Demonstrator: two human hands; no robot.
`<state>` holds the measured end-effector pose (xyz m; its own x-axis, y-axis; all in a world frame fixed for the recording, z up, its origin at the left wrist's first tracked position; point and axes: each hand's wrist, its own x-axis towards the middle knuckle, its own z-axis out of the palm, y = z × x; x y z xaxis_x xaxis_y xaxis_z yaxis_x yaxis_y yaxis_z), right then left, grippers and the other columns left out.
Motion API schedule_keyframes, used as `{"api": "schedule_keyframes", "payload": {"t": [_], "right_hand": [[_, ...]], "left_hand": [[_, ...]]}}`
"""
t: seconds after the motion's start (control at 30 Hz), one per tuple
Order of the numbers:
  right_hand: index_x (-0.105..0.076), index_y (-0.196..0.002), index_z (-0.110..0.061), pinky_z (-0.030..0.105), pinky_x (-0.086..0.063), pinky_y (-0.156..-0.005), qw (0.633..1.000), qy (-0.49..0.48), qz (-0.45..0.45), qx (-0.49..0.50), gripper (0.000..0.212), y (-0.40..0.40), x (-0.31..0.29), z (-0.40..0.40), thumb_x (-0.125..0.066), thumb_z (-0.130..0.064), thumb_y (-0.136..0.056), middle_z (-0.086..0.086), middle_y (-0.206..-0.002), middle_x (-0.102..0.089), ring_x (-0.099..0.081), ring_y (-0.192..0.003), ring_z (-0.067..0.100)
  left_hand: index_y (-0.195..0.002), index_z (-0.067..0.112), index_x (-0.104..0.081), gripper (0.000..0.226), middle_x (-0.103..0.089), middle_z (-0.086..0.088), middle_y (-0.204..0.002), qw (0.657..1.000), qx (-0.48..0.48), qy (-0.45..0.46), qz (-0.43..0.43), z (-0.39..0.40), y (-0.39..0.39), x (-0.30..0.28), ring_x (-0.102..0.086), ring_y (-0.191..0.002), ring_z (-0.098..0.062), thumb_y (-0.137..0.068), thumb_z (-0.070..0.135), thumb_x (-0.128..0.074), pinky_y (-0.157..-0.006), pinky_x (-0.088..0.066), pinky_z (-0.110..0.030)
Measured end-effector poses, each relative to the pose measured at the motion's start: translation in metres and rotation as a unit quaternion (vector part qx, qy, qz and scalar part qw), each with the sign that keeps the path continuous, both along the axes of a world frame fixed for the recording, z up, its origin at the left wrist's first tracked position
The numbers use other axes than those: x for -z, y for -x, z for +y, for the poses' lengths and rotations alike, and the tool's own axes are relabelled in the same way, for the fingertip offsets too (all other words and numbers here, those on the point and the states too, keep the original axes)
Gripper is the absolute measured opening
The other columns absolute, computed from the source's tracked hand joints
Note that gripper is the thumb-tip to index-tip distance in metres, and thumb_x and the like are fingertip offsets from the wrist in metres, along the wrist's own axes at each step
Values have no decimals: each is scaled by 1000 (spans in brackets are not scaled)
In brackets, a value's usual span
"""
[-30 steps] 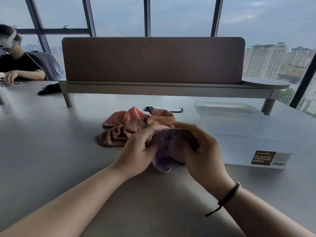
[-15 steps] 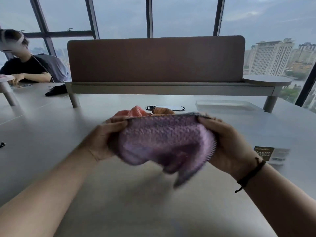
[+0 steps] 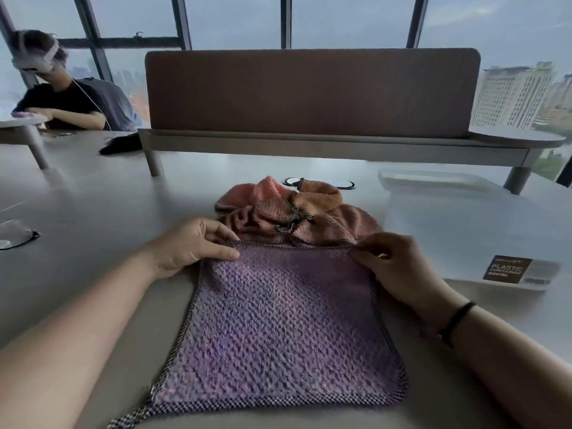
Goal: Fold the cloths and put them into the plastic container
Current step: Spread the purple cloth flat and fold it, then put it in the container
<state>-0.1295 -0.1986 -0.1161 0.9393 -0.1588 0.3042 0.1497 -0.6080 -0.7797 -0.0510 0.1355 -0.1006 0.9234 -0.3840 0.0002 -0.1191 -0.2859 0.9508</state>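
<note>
A purple waffle-weave cloth [image 3: 278, 329] with a dark checked border lies spread flat on the grey table in front of me. My left hand [image 3: 188, 246] pinches its far left corner, thumb on top. At the far right corner my right hand [image 3: 399, 267] pinches the edge with curled fingers. Just behind the purple cloth sits a crumpled pile of pink and orange-brown cloths [image 3: 294, 212]. The clear plastic container [image 3: 464, 236] with a dark label stands open to the right, its wall beside my right hand.
The container's lid [image 3: 433, 179] lies behind it. A brown desk divider [image 3: 309, 91] on a raised shelf spans the back. A person with a headset sits at the far left. A clear object [image 3: 15, 235] lies at the left edge, a black item [image 3: 122, 145] near the divider's leg.
The purple cloth was bunched in both hands, then lifted and stretched open in the air. Now it lies flat on the table with my hands at its far corners.
</note>
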Motion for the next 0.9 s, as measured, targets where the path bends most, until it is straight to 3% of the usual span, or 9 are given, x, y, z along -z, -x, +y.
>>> {"api": "schedule_keyframes", "payload": {"t": [0.13,0.23,0.3,0.37,0.43,0.5,0.6,0.73,0.9], "right_hand": [[-71,-68,-35,21,-45,-57,999,-19,-33,1,24,7,-4,-2,-76,-16,-82,-18,-59,-67,-56,-48,-2],[-71,-74,-30,11,-43,-55,996,-49,-69,-26,27,16,-10,0,-72,-6,-85,-15,-60,-68,-55,-53,-4],[-73,-78,-25,11,-43,-55,993,-68,-90,-27,23,21,-14,1,-70,-3,-86,-13,-64,-69,-56,-54,-2],[-74,-82,-13,14,-38,-44,987,-134,-84,-29,16,26,-16,0,-67,1,-87,-9,-55,-64,-49,-42,3],[-72,-87,-3,18,-32,-36,978,-195,-56,-51,11,31,-18,-2,-63,3,-89,0,-50,-57,-45,-35,9],[-68,-90,5,24,-45,-38,966,-242,-22,-84,11,37,-20,-2,-57,4,-92,16,-60,-61,-56,-41,17],[-65,-91,6,29,-62,-59,946,-303,29,-113,12,42,-23,-4,-53,6,-93,22,-75,-70,-70,-59,22],[-71,-84,6,34,-60,-79,963,-233,28,-133,10,40,-20,-9,-61,8,-87,24,-81,-73,-71,-75,29],[-80,-74,-16,41,-54,-74,986,-24,13,-164,28,42,-23,-10,-70,-42,-77,9,-79,-77,-70,-76,25]], "left_hand": [[-88,5,-76,23,-77,-7,-80,996,-55,-4,-64,5,6,4,-69,-81,-17,-68,-2,-84,-82,-54,-23],[-77,14,-78,18,-77,2,-75,992,-78,76,-66,8,14,3,-69,-77,-11,-61,7,-84,-75,-53,-16],[-74,17,-80,27,-76,4,-71,986,-91,128,-57,12,18,0,-63,-63,-9,-50,23,-90,-61,-47,-17],[-74,16,-80,46,-73,2,-66,978,-92,182,-53,14,20,-2,-47,-45,-7,-37,36,-98,-42,-32,-16],[-73,15,-79,56,-72,0,-65,971,-69,226,-39,15,21,-4,-47,-36,-6,-29,41,-101,-36,-28,-13],[-75,15,-79,57,-73,-5,-63,973,-39,228,-24,14,25,-7,-63,-41,-10,-29,38,-102,-34,-39,-13],[-79,10,-79,59,-76,-14,-72,980,-3,198,-2,18,24,-6,-75,-60,-21,-30,34,-102,-48,-59,-24],[-77,3,-79,58,-76,-17,-78,988,28,145,44,30,22,-6,-76,-72,-25,-29,26,-103,-69,-64,-33],[-74,1,-79,40,-76,-17,-74,995,66,69,30,32,25,-5,-74,-68,-19,-45,21,-98,-67,-60,-23]]}}
